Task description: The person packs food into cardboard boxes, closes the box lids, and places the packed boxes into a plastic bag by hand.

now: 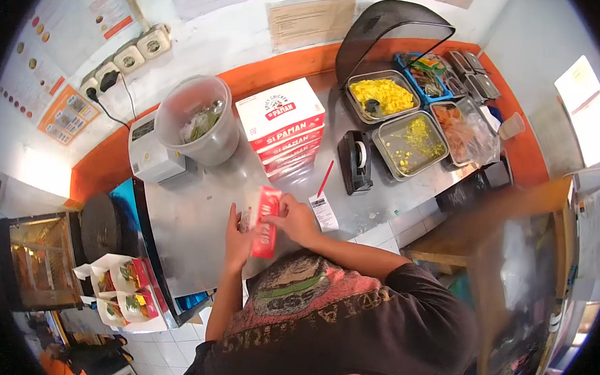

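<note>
Between my two hands, over the near edge of the metal counter, a red food carton [267, 235] with white SI PAMAN lettering is tilted up on its side. My right hand [297, 220] grips its right side, fingers around the upper part. From the left, my left hand [237, 242] holds the other side; some of its fingers are blurred or hidden by the carton. Just beyond stands a stack of white and red SI PAMAN cartons [281, 114]. A printed receipt [324, 213] and a red pen [325, 178] lie right of my hands.
A clear bucket with greens [226, 133] and a white printer [156, 158] stand back left. Rightward are a tape dispenser [356, 167], a tray of yellow food [383, 93] and a tray of yellow scraps [413, 144]. Filled open cartons [126, 292] sit at far left.
</note>
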